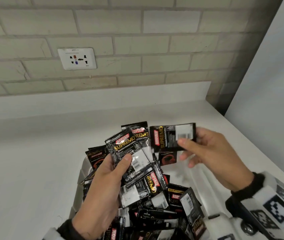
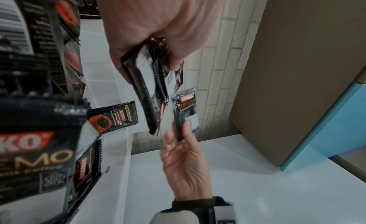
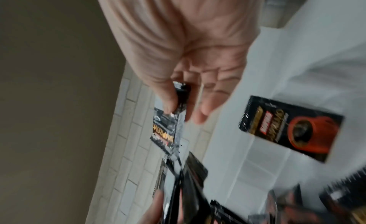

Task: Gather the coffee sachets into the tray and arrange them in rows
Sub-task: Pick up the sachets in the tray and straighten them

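Observation:
A white tray point(image 1: 83, 172) on the counter holds a loose heap of black coffee sachets point(image 1: 156, 203). My left hand point(image 1: 110, 174) grips a fanned stack of sachets point(image 1: 130, 144) above the tray, thumb pressed on the top one. The same stack point(image 2: 147, 92) hangs from my left fingers in the left wrist view. My right hand point(image 1: 207, 153) pinches a single sachet point(image 1: 170, 137) between thumb and fingers, just right of the stack and apart from it. That sachet point(image 3: 168, 127) shows edge-on in the right wrist view. One sachet point(image 3: 291, 127) lies alone on the tray floor.
The tray sits on a white counter point(image 1: 33, 161) against a brick wall with a power socket point(image 1: 77, 58). A pale panel point(image 1: 276, 66) closes the right side. A blue-edged cabinet point(image 2: 326, 118) stands to the right in the left wrist view.

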A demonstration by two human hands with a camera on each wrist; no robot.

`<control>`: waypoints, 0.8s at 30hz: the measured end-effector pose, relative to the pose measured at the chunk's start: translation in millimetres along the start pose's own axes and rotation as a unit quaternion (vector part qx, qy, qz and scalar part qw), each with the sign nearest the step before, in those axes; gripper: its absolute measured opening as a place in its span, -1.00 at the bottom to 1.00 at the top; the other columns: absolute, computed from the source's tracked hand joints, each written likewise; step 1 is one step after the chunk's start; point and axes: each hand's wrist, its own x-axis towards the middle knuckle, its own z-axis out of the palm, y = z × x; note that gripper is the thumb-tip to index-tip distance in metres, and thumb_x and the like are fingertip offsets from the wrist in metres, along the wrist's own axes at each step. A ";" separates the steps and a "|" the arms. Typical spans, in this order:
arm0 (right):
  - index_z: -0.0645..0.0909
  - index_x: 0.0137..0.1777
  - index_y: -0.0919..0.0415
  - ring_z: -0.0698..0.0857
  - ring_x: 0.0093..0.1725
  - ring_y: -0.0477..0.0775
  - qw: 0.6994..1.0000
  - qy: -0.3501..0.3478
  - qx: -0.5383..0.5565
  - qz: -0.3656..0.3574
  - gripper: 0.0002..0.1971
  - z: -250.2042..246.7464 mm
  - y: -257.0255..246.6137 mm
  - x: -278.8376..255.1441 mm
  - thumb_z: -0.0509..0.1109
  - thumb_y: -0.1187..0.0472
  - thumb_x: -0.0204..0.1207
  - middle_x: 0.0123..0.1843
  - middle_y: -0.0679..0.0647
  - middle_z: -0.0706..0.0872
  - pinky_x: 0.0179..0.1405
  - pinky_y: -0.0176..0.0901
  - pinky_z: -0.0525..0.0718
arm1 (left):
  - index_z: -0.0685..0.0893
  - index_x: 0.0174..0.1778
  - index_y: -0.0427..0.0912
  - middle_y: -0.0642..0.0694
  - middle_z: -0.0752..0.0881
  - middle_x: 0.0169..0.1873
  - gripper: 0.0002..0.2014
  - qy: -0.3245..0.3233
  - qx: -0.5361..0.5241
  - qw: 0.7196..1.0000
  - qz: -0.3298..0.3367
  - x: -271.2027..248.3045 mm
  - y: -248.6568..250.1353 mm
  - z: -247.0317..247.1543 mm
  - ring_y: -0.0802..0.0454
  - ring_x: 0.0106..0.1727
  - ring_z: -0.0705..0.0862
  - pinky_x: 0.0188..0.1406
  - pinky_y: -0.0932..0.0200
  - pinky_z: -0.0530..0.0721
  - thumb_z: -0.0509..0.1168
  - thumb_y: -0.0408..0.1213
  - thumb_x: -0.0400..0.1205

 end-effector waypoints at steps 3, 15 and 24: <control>0.65 -0.21 0.00 0.61 -0.41 -0.18 0.963 0.069 -0.089 -0.246 -0.83 0.2 -9.8 -8.4 0.52 0.30 0.35 -0.31 -0.12 0.70 -0.40 -0.42 0.59 | 0.68 0.07 -0.13 -0.06 0.84 -0.13 -0.65 -0.002 0.040 0.999 0.005 -1.0 -1.4 0.6 0.04 -0.11 0.80 0.04 0.01 0.68 0.35 -0.22 0.35; 0.64 0.04 0.11 0.42 -0.16 -0.13 0.798 -0.120 -0.419 -0.415 -0.67 10.0 6.5 -16.9 0.13 0.34 0.39 -0.06 -0.06 0.42 -0.32 -0.30 0.49 | 0.65 0.10 -0.03 0.00 0.83 -0.05 -0.63 -0.057 0.055 0.996 0.029 -8.8 2.3 7.5 0.15 -0.03 0.79 -0.03 0.15 0.60 0.31 -0.08 0.38; 0.58 0.08 -0.15 0.53 0.00 -0.23 0.893 -0.137 -0.317 -0.288 -0.60 2.3 -1.1 -13.3 0.08 0.19 0.33 -0.04 -0.24 0.50 -0.06 -0.42 0.51 | 0.66 0.08 -0.04 0.01 0.83 -0.09 -0.69 -0.062 0.126 0.989 0.043 -4.3 -0.8 2.1 0.11 -0.05 0.79 -0.11 0.18 0.64 0.35 -0.19 0.40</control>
